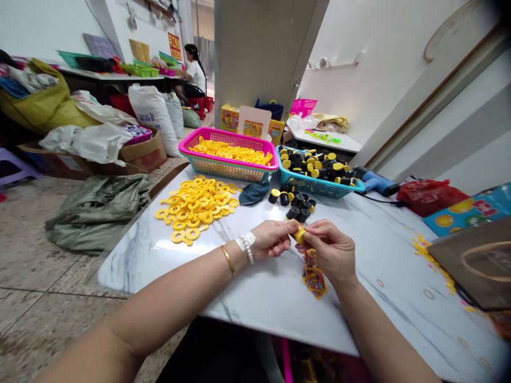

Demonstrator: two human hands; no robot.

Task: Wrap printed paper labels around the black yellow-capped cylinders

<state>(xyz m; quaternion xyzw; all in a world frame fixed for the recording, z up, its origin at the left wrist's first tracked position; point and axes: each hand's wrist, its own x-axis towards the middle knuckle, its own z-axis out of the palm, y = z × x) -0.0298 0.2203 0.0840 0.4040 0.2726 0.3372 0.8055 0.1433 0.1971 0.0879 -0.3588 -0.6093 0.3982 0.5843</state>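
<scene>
My left hand (273,237) and my right hand (333,249) meet over the table, both closed in a pinch on a small yellow piece (299,234). Fingers cover part of it, so its full shape is hidden. Below my right fingers lies a small pile of colourful printed labels (314,275) in orange, red and blue. Just beyond the hands stand several black cylinders (293,213), some with yellow caps. Left of them is a dark crumpled cloth (254,193). Farther left, flat yellow rings with tabs (195,207) are heaped on the tabletop.
A pink basket (186,146) of yellow parts sits in a teal one at the back. Beside it, a blue basket (319,183) holds black-and-yellow cylinders. A blue tool (377,182), red bag (429,197) and brown paper bag (475,266) stand right. A person (195,77) sits far off.
</scene>
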